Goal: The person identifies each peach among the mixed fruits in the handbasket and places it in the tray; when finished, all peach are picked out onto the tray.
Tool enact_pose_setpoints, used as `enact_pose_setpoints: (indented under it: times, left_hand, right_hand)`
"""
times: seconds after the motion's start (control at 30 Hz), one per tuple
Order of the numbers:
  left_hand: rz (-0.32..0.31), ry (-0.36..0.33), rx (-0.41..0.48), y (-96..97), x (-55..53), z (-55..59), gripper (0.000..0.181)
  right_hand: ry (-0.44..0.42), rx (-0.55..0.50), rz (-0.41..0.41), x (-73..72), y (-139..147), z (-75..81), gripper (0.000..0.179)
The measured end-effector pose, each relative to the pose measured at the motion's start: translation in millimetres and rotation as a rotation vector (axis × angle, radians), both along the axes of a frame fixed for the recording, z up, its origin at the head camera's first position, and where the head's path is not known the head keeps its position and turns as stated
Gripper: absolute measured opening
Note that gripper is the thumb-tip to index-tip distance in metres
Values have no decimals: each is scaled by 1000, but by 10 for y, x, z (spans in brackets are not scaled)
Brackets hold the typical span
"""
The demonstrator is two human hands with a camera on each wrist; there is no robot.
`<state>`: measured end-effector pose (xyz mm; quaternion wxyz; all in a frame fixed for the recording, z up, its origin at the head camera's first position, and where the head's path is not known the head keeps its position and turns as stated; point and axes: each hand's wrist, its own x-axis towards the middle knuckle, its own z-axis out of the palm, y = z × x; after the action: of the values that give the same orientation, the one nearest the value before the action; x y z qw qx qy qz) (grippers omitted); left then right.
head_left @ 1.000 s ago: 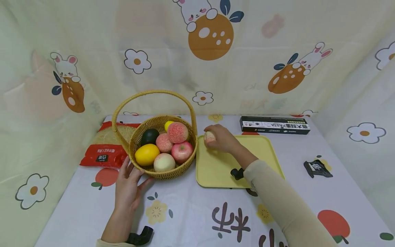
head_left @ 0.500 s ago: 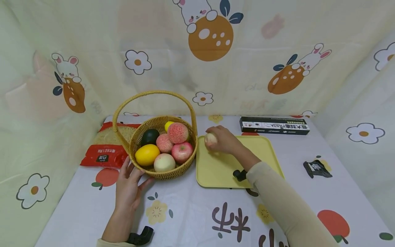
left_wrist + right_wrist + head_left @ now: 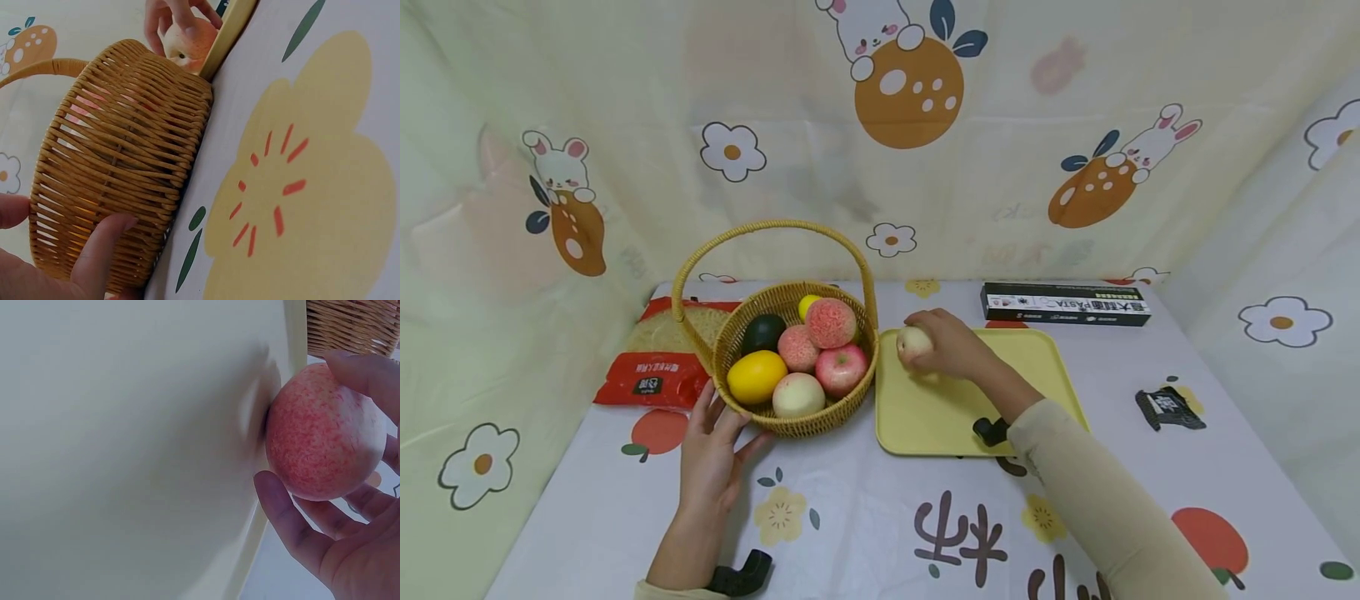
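Note:
In the head view my right hand (image 3: 953,346) grips a peach (image 3: 913,345) at the left side of the yellow tray (image 3: 925,429). The right wrist view shows the peach's red-speckled side (image 3: 322,437), with thumb and fingers curved round it, close to the tray surface. My left hand (image 3: 711,458) rests with spread fingers against the near left side of the wicker basket (image 3: 808,427). In the left wrist view its thumb lies along the woven wall (image 3: 119,150). Inside the basket are a red apple (image 3: 841,370), a yellow lemon (image 3: 756,377), a pale peach (image 3: 799,395) and other fruit.
Behind the basket's left side lies a red noodle bag (image 3: 651,379). A long black pasta box (image 3: 1066,304) is beyond the tray, and a small black packet (image 3: 1170,409) lies at the right. The basket's tall handle (image 3: 775,224) arches above the fruit.
My right hand has shifted slightly right and nearer with the peach, which has turned to show more of its pale side. The left hand and basket stay put.

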<state>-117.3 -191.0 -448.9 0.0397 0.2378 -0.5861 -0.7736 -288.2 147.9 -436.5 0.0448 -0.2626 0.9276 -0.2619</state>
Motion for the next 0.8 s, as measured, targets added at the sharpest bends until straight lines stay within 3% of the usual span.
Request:
enact_pose_setpoints:
  times: [0.5, 0.67, 0.8]
  left_hand:
    - [3, 2, 4, 0, -9, -6, 79]
    - [3, -6, 4, 2, -13, -8, 78]
    - [1, -9, 1, -3, -16, -8, 78]
  right_hand:
    - [-26, -183, -80, 290, 373, 154, 72]
    - [-73, -330, -133, 447, 482, 330, 74]
    - [-100, -459, -136, 549, 410, 546, 73]
